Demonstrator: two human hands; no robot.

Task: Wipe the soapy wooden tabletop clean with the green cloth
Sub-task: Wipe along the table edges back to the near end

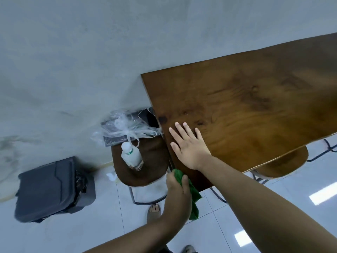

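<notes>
We stand at the corner of the dark brown wooden tabletop (pixel 246 106), w/ our right hand (pixel 189 145) laid flat on it near the left edge, palm down, fingers spread and apart, pinching nothing. Our left hand (pixel 177 190) is closed in a fist round the crumpled green cloth (pixel 194 196), which sits just off the table's near corner, a loose tail hanging down below the fist toward the tiled floor; whether the cloth touches the table edge we can't tell. So the cloth is not on the top surface at present. As for progress: the wood shows no obvious white suds or foam anywhere in view; there are darker blotches and a dull sheen near the left edge, by our fingertips, which may be damp patches or just grain, hard to say. We judge the wiping is either mostly done or paused, w/ the flat hand perhaps checking the surface, but that's a guess. The far right part of the top runs out of frame, so we can't vouch for it. Beside the table, a brown round-edged stool (pixel 145 161) carries a clear plastic bottle w/ white cap (pixel 132 156) and a crinkled clear plastic bag (pixel 124 128); a dark grey bin (pixel 52 189) stands on the floor, well apart.
</notes>
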